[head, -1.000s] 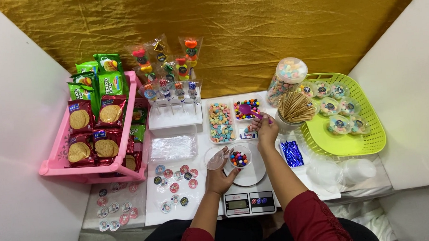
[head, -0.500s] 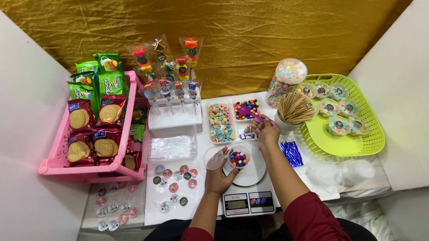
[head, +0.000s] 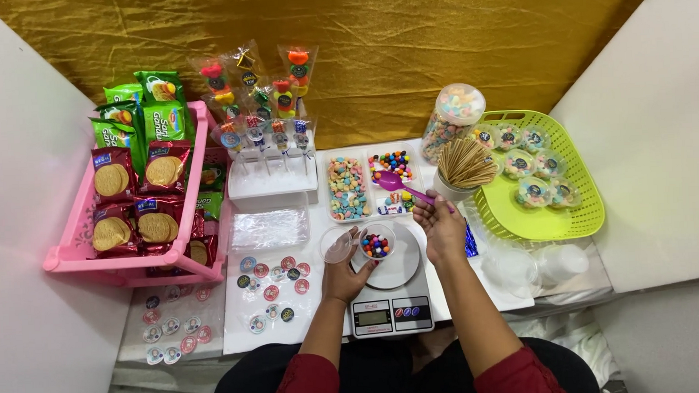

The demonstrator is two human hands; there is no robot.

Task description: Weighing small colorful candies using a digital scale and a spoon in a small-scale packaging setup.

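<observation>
Head camera view, looking straight down at a white table backed by gold cloth. A person in dark red sleeves works with both hands over a small digital kitchen scale (head: 391, 312).

On the scale's round platform sits a small clear plastic cup (head: 376, 242) partly filled with round multicoloured candies. The left hand (head: 343, 274) rests against the cup's left side, fingers curled around its wall to steady it; a clear round lid (head: 337, 246) lies just beside the thumb. The right hand (head: 442, 227) is closed in a pinch on the handle of a purple plastic spoon (head: 397, 184), whose bowl hovers over a clear divided tray of mixed candies (head: 371, 183), just behind the cup.

The cup looks light, thin-walled and easy to tip or squash, so a gentle hold low on its side seems best. The spoon looks stiff and light, best held near the handle's end.

Nearby: a white cup of wooden skewers (head: 463, 169) touching the tray's right edge, a lime green plastic basket (head: 571, 213) holding filled lidded cups, a pink plastic rack (head: 75, 254) of biscuit packets at far left, and round paper stickers (head: 273, 290) scattered left of the scale.
</observation>
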